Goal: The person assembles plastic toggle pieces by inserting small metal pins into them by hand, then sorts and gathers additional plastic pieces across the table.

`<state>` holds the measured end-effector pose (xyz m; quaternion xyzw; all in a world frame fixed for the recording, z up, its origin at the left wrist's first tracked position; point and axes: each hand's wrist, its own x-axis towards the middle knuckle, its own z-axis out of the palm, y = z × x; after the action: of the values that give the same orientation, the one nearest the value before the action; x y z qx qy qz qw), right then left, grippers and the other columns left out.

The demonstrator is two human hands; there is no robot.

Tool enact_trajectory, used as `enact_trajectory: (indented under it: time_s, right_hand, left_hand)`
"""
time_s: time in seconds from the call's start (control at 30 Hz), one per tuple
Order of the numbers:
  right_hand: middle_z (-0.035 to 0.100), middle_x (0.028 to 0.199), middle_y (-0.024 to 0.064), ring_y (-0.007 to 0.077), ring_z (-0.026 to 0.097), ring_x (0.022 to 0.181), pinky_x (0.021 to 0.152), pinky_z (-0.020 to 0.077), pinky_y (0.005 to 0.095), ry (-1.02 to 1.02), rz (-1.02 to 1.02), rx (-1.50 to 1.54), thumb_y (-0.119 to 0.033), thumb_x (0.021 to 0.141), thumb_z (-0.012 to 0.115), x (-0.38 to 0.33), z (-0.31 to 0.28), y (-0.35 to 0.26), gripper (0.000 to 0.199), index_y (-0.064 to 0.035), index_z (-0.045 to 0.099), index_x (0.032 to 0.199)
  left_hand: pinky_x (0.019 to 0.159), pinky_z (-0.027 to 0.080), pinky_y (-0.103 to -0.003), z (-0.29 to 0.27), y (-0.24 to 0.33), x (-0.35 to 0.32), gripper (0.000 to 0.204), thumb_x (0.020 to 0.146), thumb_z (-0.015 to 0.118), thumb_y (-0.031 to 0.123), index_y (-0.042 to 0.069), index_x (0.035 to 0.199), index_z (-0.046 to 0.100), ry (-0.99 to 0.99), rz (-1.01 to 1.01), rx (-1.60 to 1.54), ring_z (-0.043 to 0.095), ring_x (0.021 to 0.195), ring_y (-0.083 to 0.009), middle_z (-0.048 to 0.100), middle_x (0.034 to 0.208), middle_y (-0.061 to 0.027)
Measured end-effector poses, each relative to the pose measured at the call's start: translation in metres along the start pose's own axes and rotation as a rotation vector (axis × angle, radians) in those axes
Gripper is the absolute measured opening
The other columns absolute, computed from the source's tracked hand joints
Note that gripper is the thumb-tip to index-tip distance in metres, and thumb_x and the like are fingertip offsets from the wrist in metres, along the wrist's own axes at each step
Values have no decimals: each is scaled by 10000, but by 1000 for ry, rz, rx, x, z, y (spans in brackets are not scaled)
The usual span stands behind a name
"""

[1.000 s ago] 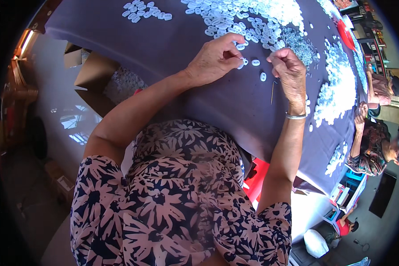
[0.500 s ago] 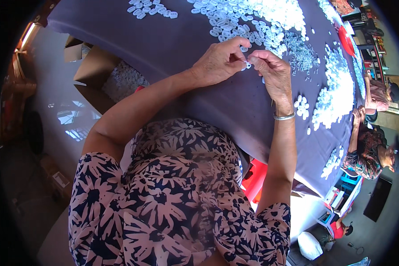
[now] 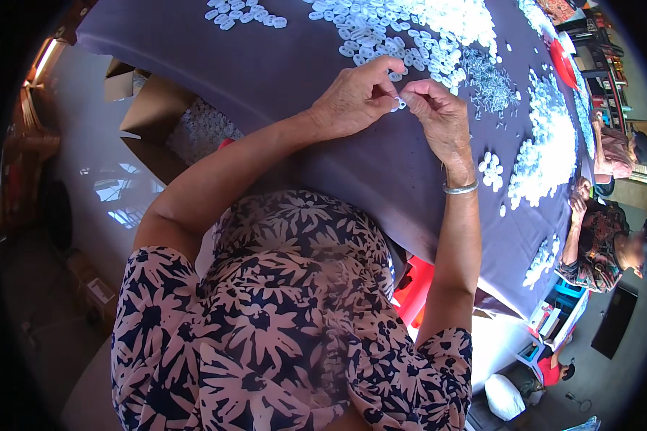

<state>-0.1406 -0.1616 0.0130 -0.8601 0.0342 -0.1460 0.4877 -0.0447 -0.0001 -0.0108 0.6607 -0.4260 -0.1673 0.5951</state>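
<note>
Over the dark cloth-covered table point(image 3: 280, 79), my left hand point(image 3: 356, 99) and my right hand point(image 3: 438, 118) meet fingertip to fingertip. Between them is a small white plastic piece point(image 3: 400, 104) with holes. My left thumb and forefinger pinch one side of it; the right fingertips close on its other side. Whether a smaller part is in the right pinch is too small to tell. Just beyond my hands spreads a big heap of white oval pieces point(image 3: 374, 29). To the right of it lies a pile of small shiny metal-like bits point(image 3: 490, 85).
Another white pile point(image 3: 546, 151) lies at the right, beside a small cluster point(image 3: 490, 171). A few pieces point(image 3: 241, 13) lie far left. An open cardboard box point(image 3: 154, 118) of pieces stands left of the table. Co-workers point(image 3: 600, 244) sit across at the right; a red round object point(image 3: 562, 65) is beyond.
My right hand has shifted very slightly left, and the white piece has turned a little between my fingers. A co-worker's hands at the right have moved slightly.
</note>
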Motion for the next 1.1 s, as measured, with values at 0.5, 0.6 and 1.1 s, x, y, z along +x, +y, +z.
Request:
enact_trajectory:
  time_s: [0.5, 0.6, 1.1]
  right_hand:
    - [548, 680, -44, 37, 461, 628, 565, 408, 200, 97, -29, -207, -106, 868, 667, 0, 14, -11, 105, -10, 628, 857]
    - [550, 686, -47, 34, 464, 634, 569, 406, 194, 120, -23, -193, -104, 866, 668, -1, 17, -11, 114, -5, 620, 837]
    - [591, 714, -23, 23, 465, 613, 546, 375, 167, 314, 85, -19, -186, 924, 606, 1, -22, 1, 165, -32, 665, 919]
  left_hand:
    - [687, 479, -242, 3, -11, 1, 116, 816, 660, 26, -25, 855, 564, 99, 45, 24, 563, 767, -88, 511, 1050, -35]
    - [691, 477, -234, 2, -12, 1, 132, 822, 656, 25, -23, 890, 554, 95, 68, 6, 556, 776, -79, 498, 1010, -38]
    - [754, 492, -235, 0, -6, 2, 268, 846, 643, 27, 29, 1071, 497, 36, 29, 7, 584, 846, -93, 597, 907, -30]
